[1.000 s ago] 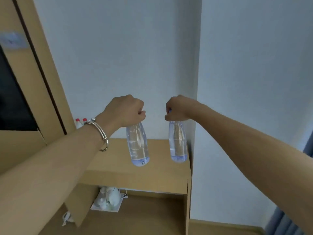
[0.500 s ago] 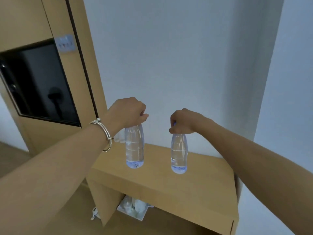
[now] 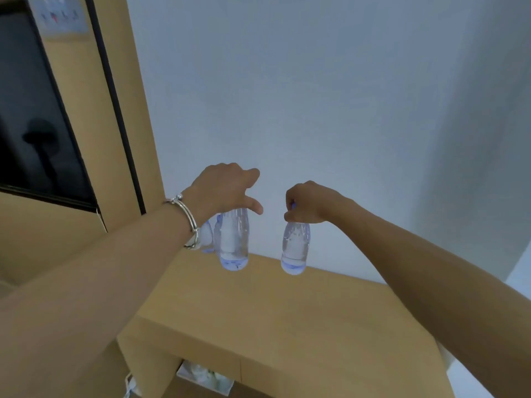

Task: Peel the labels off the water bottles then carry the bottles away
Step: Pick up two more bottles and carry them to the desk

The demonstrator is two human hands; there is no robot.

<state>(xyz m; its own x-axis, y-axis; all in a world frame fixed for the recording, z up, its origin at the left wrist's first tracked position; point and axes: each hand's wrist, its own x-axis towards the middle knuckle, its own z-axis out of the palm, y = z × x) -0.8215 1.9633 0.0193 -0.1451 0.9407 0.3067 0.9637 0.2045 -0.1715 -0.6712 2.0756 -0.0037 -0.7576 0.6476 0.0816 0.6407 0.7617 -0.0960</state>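
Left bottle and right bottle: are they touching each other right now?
Apart. The head view shows a clear strip of wall between the left bottle and the right bottle.

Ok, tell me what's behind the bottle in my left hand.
Behind the left-hand bottle, part of another clear bottle shows, by the wall. The left hand covers its top and the bracelet its left side; whether more stand there cannot be told.

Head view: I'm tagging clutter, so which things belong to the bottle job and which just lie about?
Job: left hand, left bottle, right hand, right bottle.
Lying about: cabinet, tray under it, wall switch, dark panel.
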